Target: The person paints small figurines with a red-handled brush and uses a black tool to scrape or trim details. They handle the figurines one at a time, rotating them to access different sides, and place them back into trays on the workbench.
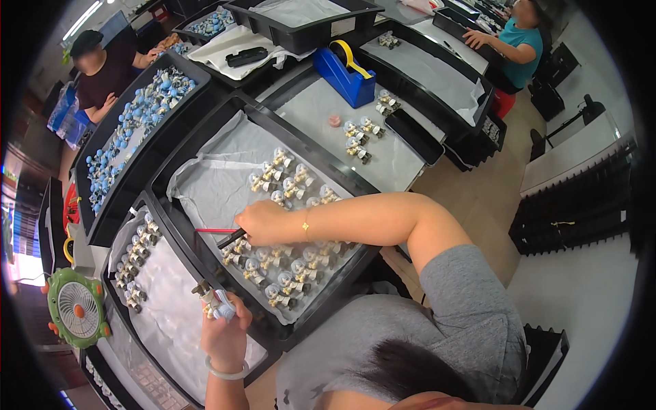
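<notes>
Two hands show, the left hand at lower centre with one figurine and the right hand mid-frame with one black tool. One blue tape dispenser stands at upper centre, one green fan at left, one co-worker upper left, another person upper right. Over a dozen grouped figurines crowd the centre, overlapping too much for exact counting.

Bright indoor light, with a glowing ceiling tube at far left and white glare along the left edge. The left hand and right hand are clearly lit, shadows soft. Fisheye distortion curves the black trays; the rim fades to black, far details soft.
</notes>
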Demonstrator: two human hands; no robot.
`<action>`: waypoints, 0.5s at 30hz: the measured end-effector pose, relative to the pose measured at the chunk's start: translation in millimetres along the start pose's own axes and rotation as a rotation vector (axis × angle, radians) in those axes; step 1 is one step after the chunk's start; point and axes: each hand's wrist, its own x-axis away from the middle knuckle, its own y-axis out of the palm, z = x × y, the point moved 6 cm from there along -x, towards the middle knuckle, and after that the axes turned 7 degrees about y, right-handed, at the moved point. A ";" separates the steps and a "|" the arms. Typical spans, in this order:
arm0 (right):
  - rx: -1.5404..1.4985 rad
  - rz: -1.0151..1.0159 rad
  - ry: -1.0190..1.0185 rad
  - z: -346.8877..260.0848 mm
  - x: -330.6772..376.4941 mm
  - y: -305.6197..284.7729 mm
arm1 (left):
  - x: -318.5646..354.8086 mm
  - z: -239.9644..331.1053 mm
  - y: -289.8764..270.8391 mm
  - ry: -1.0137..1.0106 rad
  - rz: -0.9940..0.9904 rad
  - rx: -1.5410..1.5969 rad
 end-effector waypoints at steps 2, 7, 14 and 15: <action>-0.012 -0.028 0.017 0.2 -1.5 -6.8 | -0.4 1.3 2.9 -0.006 -0.031 0.021; -0.489 0.146 0.002 -2.3 -1.0 -70.6 | -1.5 4.6 12.9 0.028 -0.142 0.013; -0.964 0.097 -0.133 -45.4 56.5 -114.6 | 2.1 7.2 4.2 0.219 -0.186 -0.028; -1.000 0.085 -0.172 -50.4 63.7 -113.3 | 0.3 8.7 8.2 0.225 -0.217 -0.073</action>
